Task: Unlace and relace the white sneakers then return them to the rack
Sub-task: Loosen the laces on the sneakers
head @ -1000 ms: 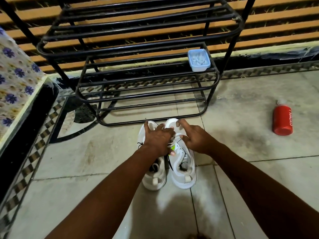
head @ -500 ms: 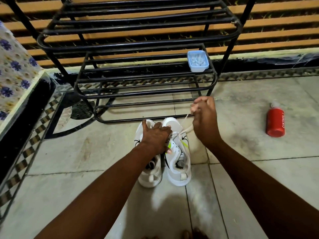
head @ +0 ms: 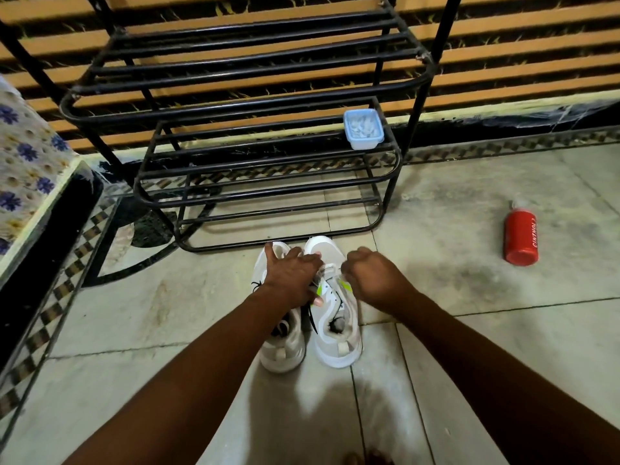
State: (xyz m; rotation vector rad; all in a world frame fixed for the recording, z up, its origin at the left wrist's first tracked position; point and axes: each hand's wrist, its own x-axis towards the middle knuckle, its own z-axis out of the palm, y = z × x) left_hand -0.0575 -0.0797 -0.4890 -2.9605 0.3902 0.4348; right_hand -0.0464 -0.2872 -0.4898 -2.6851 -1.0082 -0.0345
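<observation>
Head view: both white sneakers stand side by side on the floor tiles, just before the black rack. My left hand presses flat across them. My right hand is fisted, pinching the lace.

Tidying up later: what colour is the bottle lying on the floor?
Red, with white lettering; the bottle shows in the head view.

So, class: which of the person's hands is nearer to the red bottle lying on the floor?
Right. The right hand is at the right-hand sneaker's laces, on the side facing the red bottle. The left hand rests across both sneakers, farther from it.
</observation>
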